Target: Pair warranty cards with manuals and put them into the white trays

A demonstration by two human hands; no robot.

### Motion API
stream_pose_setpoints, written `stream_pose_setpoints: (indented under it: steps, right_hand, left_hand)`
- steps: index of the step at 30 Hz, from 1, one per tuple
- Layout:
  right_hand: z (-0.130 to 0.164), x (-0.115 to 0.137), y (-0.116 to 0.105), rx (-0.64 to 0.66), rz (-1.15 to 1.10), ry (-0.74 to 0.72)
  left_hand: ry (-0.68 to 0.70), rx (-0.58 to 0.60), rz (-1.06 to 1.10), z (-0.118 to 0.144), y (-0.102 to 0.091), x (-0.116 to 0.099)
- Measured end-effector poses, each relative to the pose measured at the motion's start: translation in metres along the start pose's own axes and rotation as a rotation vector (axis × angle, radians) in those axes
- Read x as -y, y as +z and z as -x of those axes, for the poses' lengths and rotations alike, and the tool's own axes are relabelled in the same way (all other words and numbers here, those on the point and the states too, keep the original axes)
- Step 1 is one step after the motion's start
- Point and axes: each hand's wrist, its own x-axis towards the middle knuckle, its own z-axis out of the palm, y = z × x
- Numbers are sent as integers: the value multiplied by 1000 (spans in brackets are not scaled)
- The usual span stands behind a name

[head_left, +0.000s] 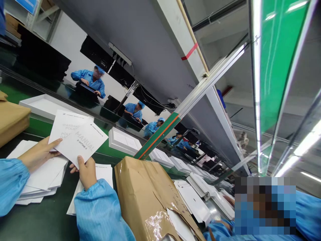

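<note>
My left hand (41,153) pinches the edge of a white warranty policy leaflet (65,121) between thumb and fingers. My right hand (86,172) grips the lower corner of a white manual (87,139) marked HYTAB. The manual overlaps the leaflet, and both are held up, tilted, over the bench. Beneath my left hand lies an uneven stack of white printed papers (50,182). Another pile of white booklets (104,172) shows behind and below my right hand. An open white box (42,104) sits just beyond the leaflet.
A torn brown paper package (140,190) stands right of my right arm; another brown package (12,122) is at far left. White boxes (125,140) line the green conveyor. A co-worker's blue sleeve (309,214) is at lower right. A slanted metal post (160,134) rises ahead.
</note>
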Motion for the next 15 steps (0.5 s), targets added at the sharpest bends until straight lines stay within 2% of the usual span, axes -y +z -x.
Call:
stream_pose_setpoints:
  steps: [4, 9, 15]
  right_hand:
    - [-5, -3, -6, 18, -160, 36]
    - [-13, -10, -17, -242, -281, 96]
    - [-12, -8, -21, -164, -351, 170]
  left_hand:
    - [40, 45, 52, 4, 2, 0]
    - [106, 103, 43, 6, 1, -1]
    - [107, 66, -47, 0, 1, 5]
